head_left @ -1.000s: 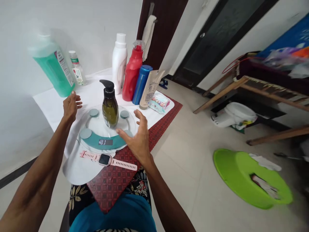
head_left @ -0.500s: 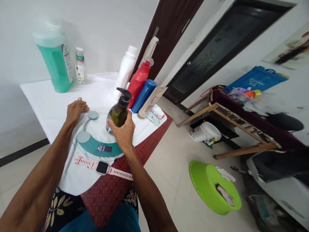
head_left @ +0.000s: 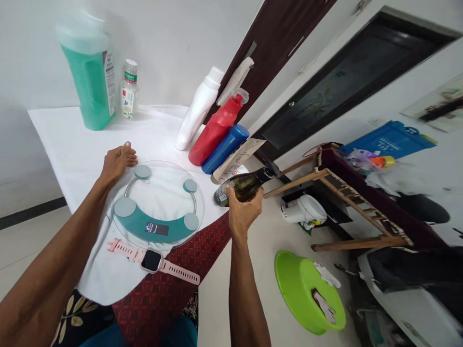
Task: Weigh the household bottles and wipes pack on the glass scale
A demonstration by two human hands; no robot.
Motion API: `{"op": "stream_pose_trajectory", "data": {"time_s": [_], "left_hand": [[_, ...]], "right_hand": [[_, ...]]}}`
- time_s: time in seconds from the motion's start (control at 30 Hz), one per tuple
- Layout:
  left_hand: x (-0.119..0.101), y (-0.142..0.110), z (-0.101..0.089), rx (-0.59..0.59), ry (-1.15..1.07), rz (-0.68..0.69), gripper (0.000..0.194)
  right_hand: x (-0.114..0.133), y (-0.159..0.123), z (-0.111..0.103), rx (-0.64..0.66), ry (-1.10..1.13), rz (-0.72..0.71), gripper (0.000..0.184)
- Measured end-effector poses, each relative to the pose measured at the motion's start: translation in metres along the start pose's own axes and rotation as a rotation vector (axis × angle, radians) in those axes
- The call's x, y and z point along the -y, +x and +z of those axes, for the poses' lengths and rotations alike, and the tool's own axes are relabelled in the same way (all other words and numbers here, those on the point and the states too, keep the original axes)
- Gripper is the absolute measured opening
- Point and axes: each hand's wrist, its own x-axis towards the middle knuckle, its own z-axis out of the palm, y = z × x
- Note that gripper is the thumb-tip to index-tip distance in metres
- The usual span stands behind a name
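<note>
My right hand [head_left: 244,214] is wrapped round a dark green pump bottle [head_left: 243,187] with a black pump top. The bottle tilts steeply, its top pointing right, at the table's right edge beside the row of bottles. Whether its base touches the table I cannot tell. My left hand [head_left: 118,161] rests on the white cloth with nothing visible in it, its fingers loosely extended. Just right of it lies a round glass scale [head_left: 155,219] with a teal band, grey pads and a lit display too blurred to read. A pink-strapped smartwatch [head_left: 151,260] lies in front of the scale.
A white bottle [head_left: 198,110], red bottle [head_left: 217,129], blue bottle [head_left: 226,148] and beige tube [head_left: 237,161] stand on the right. At the back left are a big green-liquid bottle [head_left: 92,86] and a small clear bottle [head_left: 129,91]. A lime basin [head_left: 296,289] sits on the floor.
My right hand has carried the pump bottle from over the scale to the right, tipping it over sideways. My left hand stays put. The view has shifted slightly.
</note>
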Motion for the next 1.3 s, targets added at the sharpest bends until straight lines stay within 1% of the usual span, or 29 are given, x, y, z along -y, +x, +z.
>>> {"op": "stream_pose_trajectory", "data": {"time_s": [0.07,0.13,0.23,0.3,0.37,0.43,0.5,0.53,0.57,0.6,0.63,0.67,0.7,0.73,0.77,0.8,0.83,0.87,0.9,0.93,0.97,1.0,1.07,1.13,1.23,1.3], "left_hand": [[-0.001,0.000,0.001,-0.007,0.004,-0.011,0.061],[-0.004,-0.002,0.002,-0.014,-0.017,-0.038,0.059],[-0.009,-0.006,0.002,0.002,-0.038,-0.058,0.062],[-0.010,-0.009,0.002,0.014,-0.035,-0.052,0.066],[-0.009,-0.011,0.002,0.018,-0.028,-0.041,0.070],[-0.007,-0.012,0.002,0.027,-0.021,-0.033,0.072],[-0.004,-0.012,0.001,0.048,-0.005,-0.029,0.071],[-0.003,-0.013,0.001,0.060,0.007,-0.028,0.070],[-0.002,-0.013,0.001,0.071,0.021,-0.026,0.068],[-0.002,-0.013,0.001,0.080,0.036,-0.025,0.066],[-0.001,-0.013,0.001,0.087,0.051,-0.022,0.063],[-0.001,-0.012,0.001,0.092,0.066,-0.020,0.060],[-0.001,-0.012,0.002,0.093,0.081,-0.018,0.057],[-0.001,-0.011,0.002,0.093,0.095,-0.017,0.054],[0.000,-0.011,0.002,0.092,0.107,-0.017,0.051],[0.000,-0.010,0.002,0.089,0.118,-0.019,0.049],[0.000,-0.010,0.003,0.086,0.129,-0.023,0.047],[-0.001,-0.009,0.003,0.082,0.138,-0.029,0.046],[-0.001,-0.009,0.003,0.079,0.147,-0.036,0.044],[-0.001,-0.008,0.003,0.075,0.155,-0.043,0.043],[-0.002,-0.007,0.004,0.073,0.163,-0.049,0.041],[-0.002,-0.007,0.004,0.072,0.169,-0.054,0.040],[-0.003,-0.006,0.005,0.074,0.184,-0.060,0.040],[-0.004,-0.005,0.005,0.079,0.201,-0.064,0.041],[-0.004,-0.005,0.006,0.086,0.227,-0.069,0.044],[-0.004,-0.004,0.007,0.090,0.242,-0.073,0.045]], "right_hand": [[-0.010,0.002,0.009,-0.001,-0.013,0.001,0.070],[-0.017,0.003,0.018,0.026,-0.025,-0.018,0.076],[-0.025,0.006,0.028,0.063,-0.039,-0.050,0.084],[-0.028,0.007,0.028,0.083,-0.041,-0.067,0.087],[-0.026,0.005,0.022,0.115,-0.032,-0.107,0.091],[-0.014,-0.003,0.008,0.088,-0.041,-0.180,0.098],[0.009,-0.015,-0.004,-0.077,-0.093,-0.280,0.100],[0.024,-0.021,-0.007,-0.116,-0.087,-0.333,0.094],[0.042,-0.027,-0.005,-0.107,-0.062,-0.397,0.084],[0.060,-0.031,0.003,-0.055,-0.029,-0.482,0.072],[0.079,-0.034,0.017,0.056,0.002,-0.553,0.061],[0.097,-0.035,0.038,0.155,0.060,-0.606,0.050],[0.113,-0.034,0.064,0.275,0.119,-0.626,0.044],[0.128,-0.032,0.095,0.395,0.180,-0.620,0.043],[0.140,-0.028,0.130,0.505,0.236,-0.588,0.046],[0.150,-0.024,0.166,0.612,0.273,-0.534,0.052],[0.159,-0.019,0.202,0.690,0.292,-0.470,0.058],[0.168,-0.014,0.237,0.735,0.290,-0.420,0.065],[0.175,-0.010,0.269,0.751,0.283,-0.380,0.072],[0.183,-0.006,0.298,0.738,0.282,-0.311,0.079],[0.191,-0.003,0.323,0.716,0.281,-0.210,0.084],[0.198,0.000,0.344,0.709,0.272,-0.166,0.087],[0.212,0.006,0.376,0.694,0.260,-0.119,0.090],[0.221,0.011,0.399,0.684,0.248,-0.123,0.089],[0.227,0.016,0.423,0.674,0.241,-0.180,0.083],[0.227,0.017,0.436,0.670,0.250,-0.265,0.077]]}}
